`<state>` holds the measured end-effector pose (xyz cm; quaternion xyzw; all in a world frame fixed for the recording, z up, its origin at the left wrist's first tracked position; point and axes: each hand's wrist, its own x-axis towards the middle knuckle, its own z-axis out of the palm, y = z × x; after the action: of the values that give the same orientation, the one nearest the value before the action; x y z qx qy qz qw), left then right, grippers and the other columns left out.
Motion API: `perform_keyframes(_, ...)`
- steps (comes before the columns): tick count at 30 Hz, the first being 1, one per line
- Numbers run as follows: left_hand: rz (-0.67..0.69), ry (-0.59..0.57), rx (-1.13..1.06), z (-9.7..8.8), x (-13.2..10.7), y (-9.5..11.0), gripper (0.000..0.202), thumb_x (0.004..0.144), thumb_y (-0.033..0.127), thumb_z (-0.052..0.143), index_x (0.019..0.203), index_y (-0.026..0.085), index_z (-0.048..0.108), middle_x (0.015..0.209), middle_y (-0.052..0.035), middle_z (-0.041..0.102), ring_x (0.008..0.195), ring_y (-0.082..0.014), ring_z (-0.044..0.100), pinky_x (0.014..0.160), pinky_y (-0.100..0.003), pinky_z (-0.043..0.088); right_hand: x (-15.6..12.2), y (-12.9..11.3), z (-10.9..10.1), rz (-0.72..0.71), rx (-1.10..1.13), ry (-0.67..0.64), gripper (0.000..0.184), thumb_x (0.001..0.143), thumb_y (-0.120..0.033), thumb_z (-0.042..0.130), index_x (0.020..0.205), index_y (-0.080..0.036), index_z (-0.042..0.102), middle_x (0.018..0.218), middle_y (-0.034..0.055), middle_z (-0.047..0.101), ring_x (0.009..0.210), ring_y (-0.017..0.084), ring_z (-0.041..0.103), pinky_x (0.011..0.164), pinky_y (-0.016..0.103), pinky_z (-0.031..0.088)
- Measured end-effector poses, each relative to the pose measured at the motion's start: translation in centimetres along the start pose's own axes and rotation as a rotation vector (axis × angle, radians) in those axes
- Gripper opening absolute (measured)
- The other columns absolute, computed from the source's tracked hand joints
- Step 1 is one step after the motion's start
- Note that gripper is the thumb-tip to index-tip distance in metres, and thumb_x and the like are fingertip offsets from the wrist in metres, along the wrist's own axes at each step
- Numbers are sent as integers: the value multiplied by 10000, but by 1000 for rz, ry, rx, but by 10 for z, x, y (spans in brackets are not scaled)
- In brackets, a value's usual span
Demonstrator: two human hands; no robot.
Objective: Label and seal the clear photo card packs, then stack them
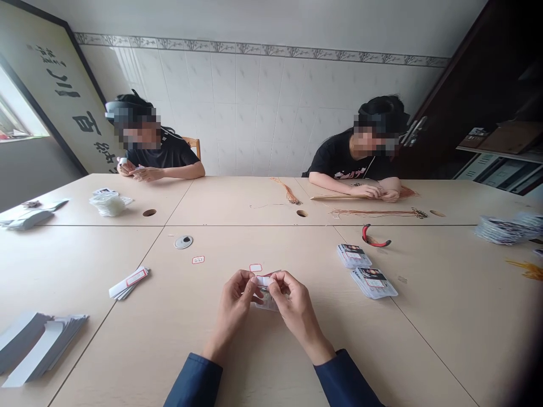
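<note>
Between my two hands, at the middle of the near table, is a small white paper strip [263, 280]. My left hand [238, 294] pinches its left end between thumb and fingertips. The right end is pinched by my right hand [292, 294]. Beneath the strip a clear plastic packet [267, 303] lies on the table, partly covered by my fingers; its contents are too small to make out. Just beyond my fingertips lies a white label with a red border [255, 268]. A similar label [198, 260] lies farther left.
Stacked card packets [374, 282] and red-handled pliers [375, 237] lie to the right. On the left are labelled strips [129, 284] and long paper strips [46, 347]. Two people sit across the table [237, 362]; one handles orange strings [407, 193]. A round metal-rimmed hole cover [183, 242] sits left of centre.
</note>
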<state>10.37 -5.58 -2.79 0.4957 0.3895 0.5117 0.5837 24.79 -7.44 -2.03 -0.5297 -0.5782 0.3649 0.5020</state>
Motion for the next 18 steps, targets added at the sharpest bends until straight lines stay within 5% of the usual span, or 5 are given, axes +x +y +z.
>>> perform_keyframes(18, 25, 202, 42, -6, 4, -1, 359, 860, 540, 592, 855, 183, 558, 503, 58, 494, 428, -99, 467, 426, -201, 419, 7, 4, -5, 86, 189, 133, 513, 794, -686, 612, 781, -173, 592, 710, 48, 633, 580, 145, 497, 557, 251, 438)
